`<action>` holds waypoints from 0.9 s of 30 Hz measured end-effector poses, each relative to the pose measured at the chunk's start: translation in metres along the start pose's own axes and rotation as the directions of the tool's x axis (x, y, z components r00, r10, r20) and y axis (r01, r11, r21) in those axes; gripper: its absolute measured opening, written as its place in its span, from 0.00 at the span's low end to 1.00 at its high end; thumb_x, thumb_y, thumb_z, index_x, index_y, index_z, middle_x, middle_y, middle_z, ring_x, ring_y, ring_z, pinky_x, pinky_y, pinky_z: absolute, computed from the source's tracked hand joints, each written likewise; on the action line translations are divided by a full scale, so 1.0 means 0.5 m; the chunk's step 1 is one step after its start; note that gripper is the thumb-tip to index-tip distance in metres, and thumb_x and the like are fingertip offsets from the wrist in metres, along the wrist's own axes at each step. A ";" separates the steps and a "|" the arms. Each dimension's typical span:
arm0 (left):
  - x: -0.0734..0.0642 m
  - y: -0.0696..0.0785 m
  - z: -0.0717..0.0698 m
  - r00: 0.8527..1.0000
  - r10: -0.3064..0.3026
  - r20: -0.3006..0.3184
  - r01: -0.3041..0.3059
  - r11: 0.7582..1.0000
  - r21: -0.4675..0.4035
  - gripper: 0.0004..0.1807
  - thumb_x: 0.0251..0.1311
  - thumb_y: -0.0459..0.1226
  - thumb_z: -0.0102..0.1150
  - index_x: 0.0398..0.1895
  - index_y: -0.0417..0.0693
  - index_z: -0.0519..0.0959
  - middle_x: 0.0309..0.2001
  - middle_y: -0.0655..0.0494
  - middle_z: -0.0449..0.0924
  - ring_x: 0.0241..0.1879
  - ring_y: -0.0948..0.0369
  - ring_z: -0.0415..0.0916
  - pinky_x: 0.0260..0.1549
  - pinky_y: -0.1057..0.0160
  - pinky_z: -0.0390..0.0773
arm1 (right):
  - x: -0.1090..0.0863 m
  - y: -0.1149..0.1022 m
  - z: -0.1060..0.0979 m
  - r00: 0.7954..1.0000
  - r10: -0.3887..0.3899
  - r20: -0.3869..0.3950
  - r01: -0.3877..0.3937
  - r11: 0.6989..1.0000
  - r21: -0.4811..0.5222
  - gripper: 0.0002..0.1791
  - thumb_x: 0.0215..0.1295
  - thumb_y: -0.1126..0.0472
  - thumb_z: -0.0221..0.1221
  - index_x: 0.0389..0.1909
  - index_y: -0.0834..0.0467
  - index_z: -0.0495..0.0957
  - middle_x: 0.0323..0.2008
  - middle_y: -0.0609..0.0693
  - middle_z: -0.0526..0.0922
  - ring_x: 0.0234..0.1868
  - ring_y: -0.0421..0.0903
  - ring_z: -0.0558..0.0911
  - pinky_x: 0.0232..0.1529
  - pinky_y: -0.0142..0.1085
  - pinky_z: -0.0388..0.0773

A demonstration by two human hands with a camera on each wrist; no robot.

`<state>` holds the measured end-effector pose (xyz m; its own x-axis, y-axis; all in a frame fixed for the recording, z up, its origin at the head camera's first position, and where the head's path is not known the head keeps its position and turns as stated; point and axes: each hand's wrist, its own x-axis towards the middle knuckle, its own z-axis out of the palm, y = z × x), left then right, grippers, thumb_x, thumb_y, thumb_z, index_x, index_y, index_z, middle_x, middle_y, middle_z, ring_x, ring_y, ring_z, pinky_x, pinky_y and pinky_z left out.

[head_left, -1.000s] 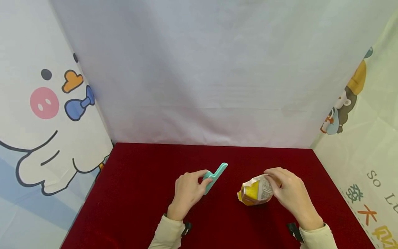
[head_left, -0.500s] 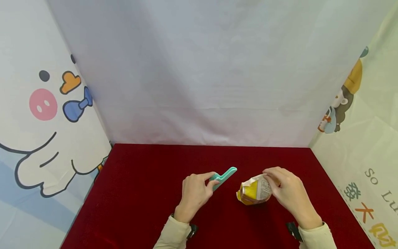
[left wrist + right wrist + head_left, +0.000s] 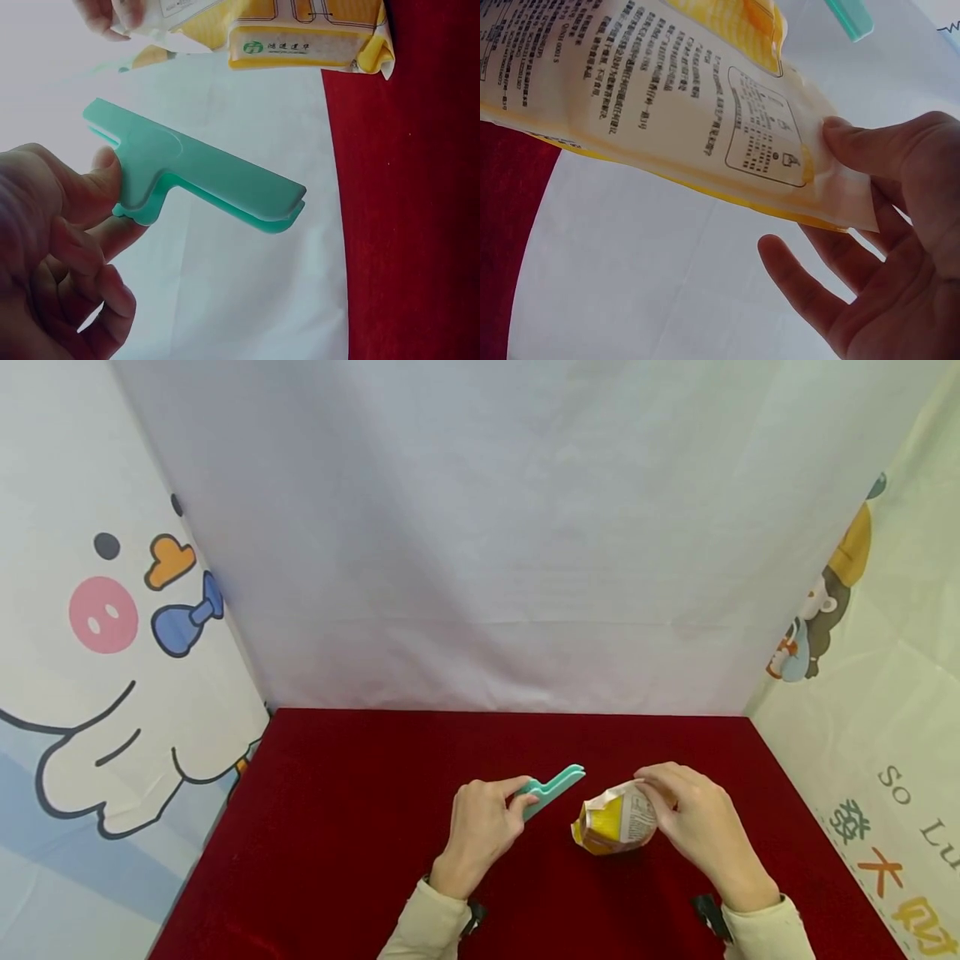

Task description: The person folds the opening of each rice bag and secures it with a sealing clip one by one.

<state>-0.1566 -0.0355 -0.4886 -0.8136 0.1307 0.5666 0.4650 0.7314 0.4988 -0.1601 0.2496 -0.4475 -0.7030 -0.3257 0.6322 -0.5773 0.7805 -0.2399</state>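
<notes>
My left hand (image 3: 483, 827) pinches a teal bag clip (image 3: 202, 165) by its grip tabs, thumb on one side and fingers on the other. The clip's long jaws lie almost together at their tip, with a narrow slit showing. My right hand (image 3: 693, 814) pinches the top edge of a yellow and white food packet (image 3: 615, 818) with printed text (image 3: 667, 82). The packet hangs tilted from that edge, its body slanting down to the left. In the head view the clip's far end points toward the packet, a short gap to its left.
A dark red cloth (image 3: 360, 827) covers the table. White fabric (image 3: 480, 543) rises behind it, and printed curtains with a cartoon duck (image 3: 105, 610) and lettering (image 3: 885, 868) stand at the left and right.
My left hand has moved right with the clip, bringing it closer to the packet. The clip has turned to a flatter slant. The right hand and packet have hardly moved.
</notes>
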 end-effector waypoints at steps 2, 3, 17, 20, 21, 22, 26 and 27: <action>0.003 0.001 0.003 1.000 0.009 0.004 -0.009 1.000 0.001 0.09 0.60 0.41 0.77 0.43 0.52 0.94 0.13 0.62 0.77 0.14 0.76 0.43 0.13 0.78 0.51 | 0.000 0.000 0.000 1.000 0.005 0.003 -0.005 1.000 -0.001 0.16 0.53 0.75 0.77 0.43 0.59 0.90 0.40 0.49 0.92 0.39 0.48 0.90 0.38 0.49 0.89; 0.004 0.002 0.004 1.000 0.011 0.007 -0.011 1.000 -0.002 0.09 0.60 0.41 0.77 0.43 0.52 0.94 0.13 0.62 0.78 0.14 0.76 0.44 0.13 0.78 0.51 | 0.000 0.000 -0.001 1.000 0.007 0.004 -0.007 1.000 -0.001 0.16 0.53 0.74 0.77 0.43 0.59 0.90 0.40 0.49 0.92 0.39 0.48 0.90 0.38 0.49 0.89; 0.014 0.023 0.019 0.998 0.036 0.047 -0.036 0.999 0.000 0.06 0.63 0.43 0.75 0.41 0.56 0.93 0.16 0.65 0.77 0.15 0.75 0.46 0.13 0.78 0.53 | -0.001 -0.001 -0.001 1.000 0.002 -0.006 -0.002 1.000 -0.003 0.16 0.52 0.74 0.77 0.42 0.59 0.90 0.40 0.48 0.92 0.39 0.48 0.90 0.38 0.49 0.89; 0.017 0.025 0.021 0.998 0.046 0.049 -0.047 0.999 0.015 0.06 0.64 0.43 0.75 0.41 0.56 0.93 0.15 0.65 0.74 0.15 0.75 0.46 0.13 0.78 0.50 | -0.001 -0.001 -0.001 1.000 -0.001 -0.008 0.001 1.000 -0.001 0.16 0.52 0.74 0.77 0.42 0.59 0.90 0.40 0.49 0.92 0.39 0.48 0.90 0.38 0.48 0.89; 0.018 0.026 0.022 0.998 0.051 0.048 -0.052 0.998 0.022 0.06 0.64 0.44 0.75 0.40 0.57 0.93 0.15 0.65 0.73 0.15 0.74 0.46 0.14 0.78 0.49 | -0.001 -0.001 -0.001 1.000 -0.003 -0.009 0.003 1.000 -0.002 0.16 0.52 0.75 0.77 0.42 0.59 0.90 0.40 0.49 0.92 0.39 0.48 0.90 0.38 0.48 0.89; 0.018 0.027 0.023 0.997 0.055 0.046 -0.057 0.998 0.030 0.05 0.63 0.44 0.75 0.40 0.57 0.93 0.15 0.65 0.73 0.15 0.74 0.46 0.14 0.78 0.49 | -0.001 -0.001 -0.001 1.000 -0.004 -0.010 0.004 1.000 -0.003 0.16 0.52 0.74 0.77 0.42 0.59 0.90 0.40 0.49 0.92 0.39 0.48 0.90 0.38 0.48 0.89; 0.020 0.030 0.028 0.996 0.078 0.037 -0.080 0.996 0.049 0.05 0.62 0.44 0.76 0.39 0.59 0.93 0.15 0.65 0.77 0.15 0.73 0.46 0.14 0.77 0.50 | -0.001 0.000 0.000 1.000 -0.007 -0.007 0.007 1.000 -0.007 0.16 0.53 0.74 0.77 0.42 0.59 0.90 0.40 0.49 0.92 0.39 0.47 0.89 0.38 0.48 0.88; 0.021 0.031 0.029 0.996 0.081 0.035 -0.083 0.995 0.051 0.04 0.61 0.44 0.76 0.39 0.59 0.93 0.16 0.65 0.78 0.15 0.73 0.46 0.14 0.77 0.51 | -0.001 0.000 0.000 1.000 -0.008 -0.006 0.007 1.000 -0.007 0.16 0.53 0.74 0.77 0.42 0.59 0.90 0.40 0.49 0.92 0.39 0.47 0.89 0.38 0.48 0.88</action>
<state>-0.1630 -0.0128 -0.4845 -0.7847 0.2133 0.5820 0.5126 0.7513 0.4158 -0.1597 0.2497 -0.4476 -0.6961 -0.3283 0.6385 -0.5796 0.7818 -0.2300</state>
